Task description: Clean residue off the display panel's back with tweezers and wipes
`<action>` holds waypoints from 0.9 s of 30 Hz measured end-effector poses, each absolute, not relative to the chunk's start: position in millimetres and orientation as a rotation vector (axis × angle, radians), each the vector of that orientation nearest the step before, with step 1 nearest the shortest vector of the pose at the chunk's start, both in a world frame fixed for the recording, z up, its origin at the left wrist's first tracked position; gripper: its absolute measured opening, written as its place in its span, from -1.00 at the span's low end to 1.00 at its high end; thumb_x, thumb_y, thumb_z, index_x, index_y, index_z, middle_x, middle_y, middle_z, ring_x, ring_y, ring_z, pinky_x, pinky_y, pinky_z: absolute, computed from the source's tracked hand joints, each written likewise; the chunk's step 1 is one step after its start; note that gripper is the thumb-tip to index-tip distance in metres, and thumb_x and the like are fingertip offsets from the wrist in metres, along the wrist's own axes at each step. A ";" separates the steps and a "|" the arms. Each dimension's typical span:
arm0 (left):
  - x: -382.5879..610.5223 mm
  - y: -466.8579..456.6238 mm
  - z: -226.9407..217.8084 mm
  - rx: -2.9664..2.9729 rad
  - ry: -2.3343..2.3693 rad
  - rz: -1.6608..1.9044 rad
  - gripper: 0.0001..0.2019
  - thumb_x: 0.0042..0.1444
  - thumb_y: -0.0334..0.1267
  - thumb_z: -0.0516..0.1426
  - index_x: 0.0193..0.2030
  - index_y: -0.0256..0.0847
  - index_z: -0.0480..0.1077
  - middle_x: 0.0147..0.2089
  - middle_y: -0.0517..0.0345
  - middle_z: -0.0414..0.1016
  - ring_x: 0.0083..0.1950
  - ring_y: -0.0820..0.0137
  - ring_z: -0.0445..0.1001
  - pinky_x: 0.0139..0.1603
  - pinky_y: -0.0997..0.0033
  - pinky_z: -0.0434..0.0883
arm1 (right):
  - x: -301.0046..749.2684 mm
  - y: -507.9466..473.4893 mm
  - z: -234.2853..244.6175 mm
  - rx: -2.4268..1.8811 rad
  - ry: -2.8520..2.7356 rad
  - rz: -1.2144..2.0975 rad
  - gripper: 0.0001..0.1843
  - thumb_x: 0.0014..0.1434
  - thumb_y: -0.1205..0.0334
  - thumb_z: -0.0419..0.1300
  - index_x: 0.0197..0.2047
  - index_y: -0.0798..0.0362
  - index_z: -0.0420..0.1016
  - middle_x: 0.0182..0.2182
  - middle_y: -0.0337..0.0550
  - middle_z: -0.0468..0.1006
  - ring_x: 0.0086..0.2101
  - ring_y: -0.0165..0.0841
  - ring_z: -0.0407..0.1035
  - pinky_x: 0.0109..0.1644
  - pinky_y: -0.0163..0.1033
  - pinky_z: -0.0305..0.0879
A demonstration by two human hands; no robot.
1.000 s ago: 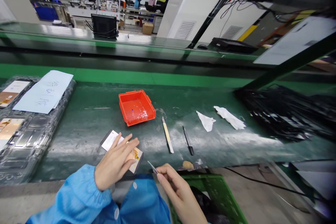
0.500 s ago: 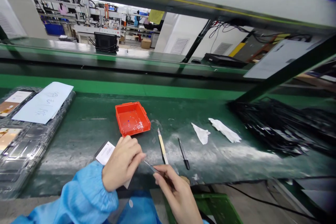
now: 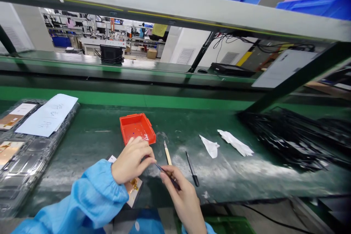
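Observation:
My right hand (image 3: pixel 181 192) is closed around slim tweezers (image 3: pixel 161 169), their tip pointing up and left. At that tip my left hand (image 3: pixel 133 159) pinches thumb and finger together; whatever lies between them is too small to make out. Below my left wrist is a flat display panel (image 3: pixel 134 191) with a copper-coloured back, partly covered by the hand and sleeve. A red bin (image 3: pixel 151 138) holding tiny scraps stands just beyond my left fingers. Right of the hands lie a craft knife (image 3: pixel 167 155) with a pale handle and a thin black tool (image 3: pixel 192 170).
Crumpled white wipes (image 3: pixel 210 147) lie right of the tools. A heap of black strips (image 3: pixel 285 139) fills the bench's right side. On the left, clear plastic trays (image 3: pixel 33 175) hold panels under a handwritten paper (image 3: pixel 49 115). A shelf (image 3: pixel 175 5) spans overhead.
The view has tilted upward a little. My left hand has shifted slightly right, closer to my right hand, exposing more of the copper-backed panel. The tweezers stay in my right hand.

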State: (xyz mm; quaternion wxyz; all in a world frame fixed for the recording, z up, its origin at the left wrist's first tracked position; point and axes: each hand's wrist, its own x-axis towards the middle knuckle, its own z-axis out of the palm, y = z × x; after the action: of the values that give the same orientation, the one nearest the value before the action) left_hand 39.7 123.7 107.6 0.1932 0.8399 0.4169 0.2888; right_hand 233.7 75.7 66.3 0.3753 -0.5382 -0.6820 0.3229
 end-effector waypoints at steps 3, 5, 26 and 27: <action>41.9 126.6 106.9 2.322 1.258 0.947 -0.76 0.32 -0.24 -0.01 -0.38 -0.20 0.31 -0.37 0.20 0.37 -0.29 0.38 0.28 -0.13 0.32 0.22 | 230.2 76.6 62.0 -1.429 -1.768 0.671 -0.70 0.31 -0.03 0.01 -0.09 -0.01 0.37 -0.20 -0.06 0.57 -0.22 -0.21 0.51 -0.19 -0.24 0.40; 38.2 133.4 108.6 2.293 1.345 1.022 -0.73 0.35 -0.27 -0.09 -0.37 -0.20 0.27 -0.38 0.19 0.34 -0.32 0.39 0.26 -0.17 0.34 0.23 | 229.4 77.1 57.7 -1.497 -1.767 0.575 -0.69 0.31 -0.03 -0.01 -0.03 -0.03 0.31 -0.20 -0.05 0.58 -0.23 -0.18 0.52 -0.22 -0.20 0.40; 45.3 139.0 103.3 2.411 0.939 0.809 -0.68 0.34 -0.11 -0.04 -0.34 -0.22 0.37 -0.35 0.07 0.47 -0.19 0.27 0.37 0.09 0.07 0.12 | 213.3 106.5 75.9 -1.307 -1.893 0.503 -0.90 0.30 0.18 0.01 -0.20 -0.02 0.29 -0.29 -0.15 0.45 -0.31 -0.32 0.42 -0.23 -0.26 0.33; 42.1 141.4 103.2 2.343 0.941 0.851 -0.67 0.33 -0.09 -0.03 -0.36 -0.21 0.36 -0.37 0.10 0.46 -0.23 0.30 0.36 0.05 0.13 0.16 | 217.5 110.8 78.1 -1.282 -1.894 0.502 -0.88 0.29 0.16 0.04 -0.14 -0.01 0.29 -0.25 -0.13 0.46 -0.27 -0.31 0.43 -0.18 -0.25 0.35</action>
State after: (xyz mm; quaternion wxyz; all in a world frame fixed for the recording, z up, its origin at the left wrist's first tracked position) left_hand 42.1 141.4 103.2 0.2366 0.8545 0.3431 0.3102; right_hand 217.5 110.8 78.1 0.3894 -0.5043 -0.7450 0.1974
